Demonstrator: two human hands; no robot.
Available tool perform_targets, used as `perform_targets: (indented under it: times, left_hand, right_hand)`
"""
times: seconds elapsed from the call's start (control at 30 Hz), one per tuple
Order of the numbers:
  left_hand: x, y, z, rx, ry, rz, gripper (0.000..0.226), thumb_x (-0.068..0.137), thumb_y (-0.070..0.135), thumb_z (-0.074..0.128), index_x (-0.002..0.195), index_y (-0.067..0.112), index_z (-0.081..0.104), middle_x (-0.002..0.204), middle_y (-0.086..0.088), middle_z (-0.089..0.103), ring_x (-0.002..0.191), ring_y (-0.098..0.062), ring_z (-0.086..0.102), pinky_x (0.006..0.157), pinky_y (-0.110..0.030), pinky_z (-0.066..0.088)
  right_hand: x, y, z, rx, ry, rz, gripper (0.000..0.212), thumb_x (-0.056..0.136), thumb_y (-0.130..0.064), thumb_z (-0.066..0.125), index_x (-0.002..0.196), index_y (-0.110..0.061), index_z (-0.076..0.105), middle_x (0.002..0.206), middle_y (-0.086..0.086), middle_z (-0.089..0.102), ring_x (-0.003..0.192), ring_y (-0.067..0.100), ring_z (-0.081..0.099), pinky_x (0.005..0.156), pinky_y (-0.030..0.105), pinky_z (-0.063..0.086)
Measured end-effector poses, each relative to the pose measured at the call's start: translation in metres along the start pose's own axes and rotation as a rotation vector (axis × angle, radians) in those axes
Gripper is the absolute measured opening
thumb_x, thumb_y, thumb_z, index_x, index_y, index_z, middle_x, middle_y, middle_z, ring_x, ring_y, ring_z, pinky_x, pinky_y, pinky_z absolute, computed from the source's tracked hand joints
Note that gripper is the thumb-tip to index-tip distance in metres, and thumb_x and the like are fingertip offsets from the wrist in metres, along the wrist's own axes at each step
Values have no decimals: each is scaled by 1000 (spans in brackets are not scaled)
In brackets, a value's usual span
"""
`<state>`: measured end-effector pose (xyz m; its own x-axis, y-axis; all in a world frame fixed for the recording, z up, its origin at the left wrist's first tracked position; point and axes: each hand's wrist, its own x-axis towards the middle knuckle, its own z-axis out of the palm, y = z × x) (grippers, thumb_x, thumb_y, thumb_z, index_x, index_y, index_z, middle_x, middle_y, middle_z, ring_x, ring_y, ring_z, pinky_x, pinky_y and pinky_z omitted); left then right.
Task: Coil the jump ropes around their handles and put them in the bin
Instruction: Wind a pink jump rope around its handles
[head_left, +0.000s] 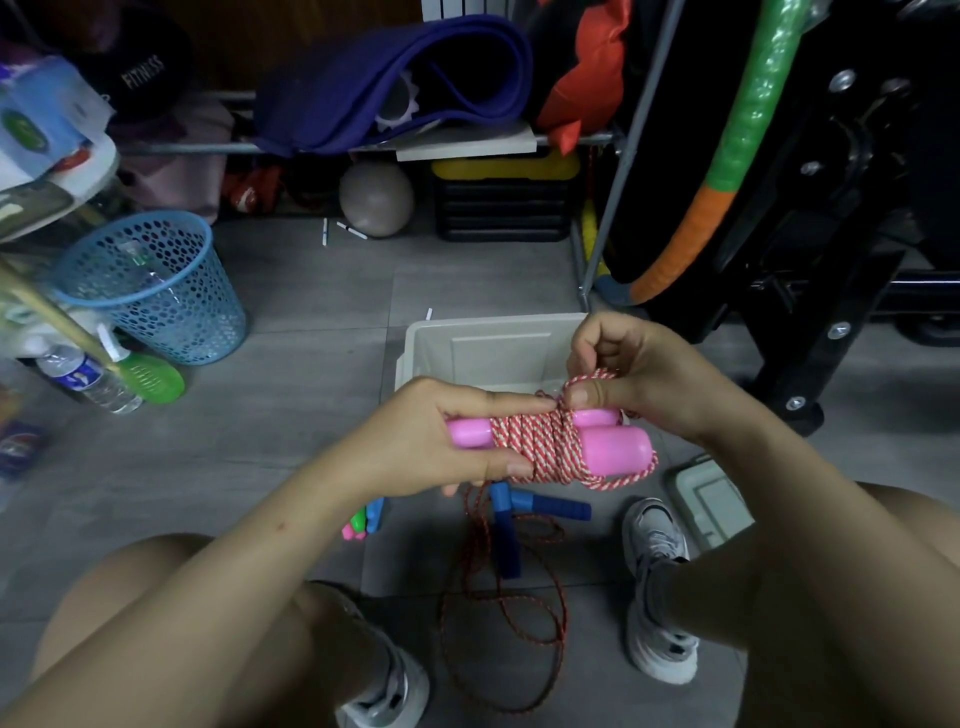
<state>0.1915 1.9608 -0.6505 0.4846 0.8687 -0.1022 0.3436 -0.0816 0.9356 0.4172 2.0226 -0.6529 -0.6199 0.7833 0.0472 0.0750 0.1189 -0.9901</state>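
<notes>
pink jump rope (550, 441) gripped in left hand (441, 436), right hand (623, 379) pinching its cord

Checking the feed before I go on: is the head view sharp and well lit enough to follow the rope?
Head view: dim, evenly lit; the pink handles and red-and-white rope in both hands read sharp; the floor rope is darker but traceable; wide-angle bending and blur grow toward the left edge.

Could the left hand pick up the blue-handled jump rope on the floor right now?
Probably not yet. The left hand grips the pink-handled jump rope, so it is occupied, though the blue-handled jump rope lies uncovered just beneath it.
</notes>
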Motion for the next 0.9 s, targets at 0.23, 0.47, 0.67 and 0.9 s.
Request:
perform_targets:
  times: [0.23, 0.47, 0.67, 0.9]
  left_hand:
    - [-6, 8, -5, -97, -40, 2, 52, 66, 21, 80, 102, 55, 66, 67, -3, 68, 49, -16, 54, 44, -24, 49]
    - [-8, 8, -8, -82, -58, -33, 51, 64, 26, 75, 105, 54, 65, 67, 4, 69, 52, -19, 56, 45, -26, 50]
    - [-8, 8, -6, -74, -53, -50, 52, 62, 25, 75, 108, 48, 66, 64, 5, 68, 52, -14, 56, 45, -24, 50]
    - [-7, 5, -4, -65, -43, -64, 50, 62, 26, 76, 105, 51, 66, 71, 3, 70, 53, -11, 57, 45, -24, 51]
  right_hand:
    - [4, 1, 1, 229, -94, 56, 34, 52, -41, 88, 69, -26, 63, 71, 1, 68, 67, 11, 61, 61, 20, 50]
    - [5, 1, 6, 165, -92, 69, 30, 53, -47, 85, 69, -28, 68, 66, -6, 63, 60, 3, 57, 56, 15, 45]
    - [2, -10, 1, -20, -149, 40, 17, 68, -25, 76, 79, -13, 73, 73, -3, 71, 70, 2, 64, 66, 13, 49]
    - [-1, -12, 0, -188, -147, 68, 19, 65, -18, 72, 83, -11, 69, 78, -1, 69, 76, 9, 63, 71, 17, 50]
